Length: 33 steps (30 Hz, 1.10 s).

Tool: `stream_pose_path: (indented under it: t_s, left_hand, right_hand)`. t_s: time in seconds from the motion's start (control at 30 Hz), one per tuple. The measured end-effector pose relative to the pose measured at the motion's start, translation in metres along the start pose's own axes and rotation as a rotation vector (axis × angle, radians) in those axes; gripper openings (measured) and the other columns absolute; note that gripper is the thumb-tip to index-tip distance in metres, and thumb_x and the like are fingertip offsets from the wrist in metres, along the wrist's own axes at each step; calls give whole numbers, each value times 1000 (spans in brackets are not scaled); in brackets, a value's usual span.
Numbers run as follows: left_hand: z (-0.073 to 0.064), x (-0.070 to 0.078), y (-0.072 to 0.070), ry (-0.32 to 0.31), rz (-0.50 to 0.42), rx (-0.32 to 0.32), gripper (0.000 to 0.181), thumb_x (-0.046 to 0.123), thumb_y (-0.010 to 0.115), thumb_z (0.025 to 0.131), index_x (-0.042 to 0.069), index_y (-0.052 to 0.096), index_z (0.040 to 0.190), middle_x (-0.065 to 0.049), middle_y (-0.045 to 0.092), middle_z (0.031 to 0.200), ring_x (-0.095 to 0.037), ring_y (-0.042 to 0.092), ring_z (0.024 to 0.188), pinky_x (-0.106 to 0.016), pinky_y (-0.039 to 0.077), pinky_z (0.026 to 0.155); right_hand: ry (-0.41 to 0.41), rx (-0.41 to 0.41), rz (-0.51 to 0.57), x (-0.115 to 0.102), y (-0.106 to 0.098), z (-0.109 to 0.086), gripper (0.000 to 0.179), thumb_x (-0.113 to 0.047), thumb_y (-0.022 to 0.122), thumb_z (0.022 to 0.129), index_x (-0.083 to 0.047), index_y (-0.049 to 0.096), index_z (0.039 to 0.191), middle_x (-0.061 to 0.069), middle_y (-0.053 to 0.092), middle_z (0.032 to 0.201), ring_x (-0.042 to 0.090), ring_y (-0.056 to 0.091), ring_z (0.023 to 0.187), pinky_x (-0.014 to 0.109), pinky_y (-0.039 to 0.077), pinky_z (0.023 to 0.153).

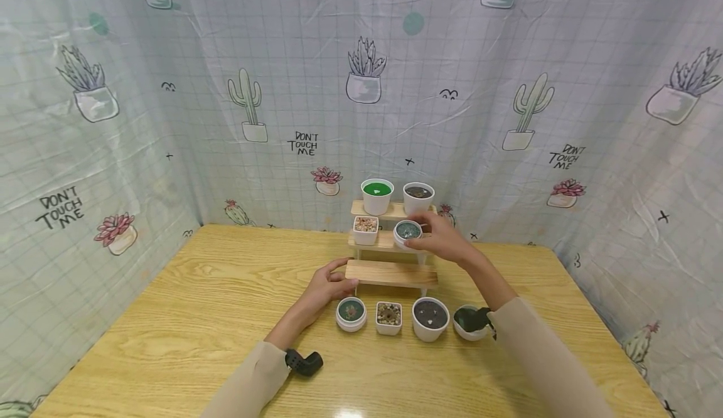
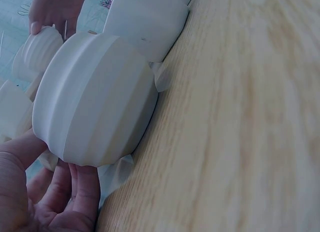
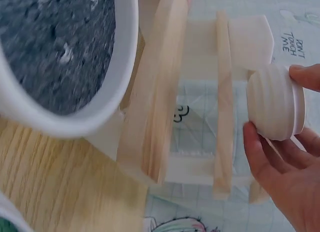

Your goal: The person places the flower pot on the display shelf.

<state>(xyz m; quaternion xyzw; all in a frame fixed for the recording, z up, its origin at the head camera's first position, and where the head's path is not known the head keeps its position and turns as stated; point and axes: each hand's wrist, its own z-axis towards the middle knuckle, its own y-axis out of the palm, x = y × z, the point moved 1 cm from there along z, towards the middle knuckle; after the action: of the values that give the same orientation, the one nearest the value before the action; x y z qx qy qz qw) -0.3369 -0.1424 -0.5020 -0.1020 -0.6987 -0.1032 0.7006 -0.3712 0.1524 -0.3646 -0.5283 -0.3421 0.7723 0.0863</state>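
My right hand pinches a round, ribbed white pot between thumb and fingers, with grey-green filling showing in its top. In the right wrist view a gap shows between this pot and the middle step of a three-step wooden stand. My left hand grips the left end of the stand's lowest step, thumb in front and fingers behind. Left of the held pot on the middle step is a square white pot of pinkish pebbles. The top step bears a green-filled white pot and a dark-filled one.
In front of the stand, on the wooden table, stand a ribbed round pot, a square pebble pot, a tall dark-filled pot and a low pot partly behind my wrist camera. A printed curtain hangs behind.
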Motion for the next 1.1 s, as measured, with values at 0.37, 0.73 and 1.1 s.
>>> stream_pose_path:
  t_s: [0.37, 0.73, 1.1]
  left_hand:
    - [-1, 1, 1, -8, -6, 3, 80, 23, 79, 93, 13, 36, 160, -4, 69, 95, -14, 71, 91, -29, 60, 83]
    - [0, 2, 1, 3, -14, 3, 78, 21, 78, 94, 13, 37, 160, -3, 69, 93, -13, 70, 89, -28, 60, 82]
    - [-1, 2, 2, 9, -8, 2, 79, 21, 78, 94, 11, 35, 160, -4, 69, 93, -13, 71, 89, -28, 60, 82]
  right_hand:
    - [20, 28, 1, -4, 13, 8, 58, -15, 80, 87, 5, 55, 136, 24, 63, 130, 39, 62, 122, 51, 51, 106]
    - [48, 22, -21, -6, 19, 14, 59, -19, 80, 89, 1, 55, 138, 21, 62, 132, 38, 60, 126, 50, 51, 106]
    - [80, 67, -50, -10, 22, 13, 57, -19, 81, 87, 1, 57, 135, 21, 64, 129, 38, 63, 124, 50, 53, 104]
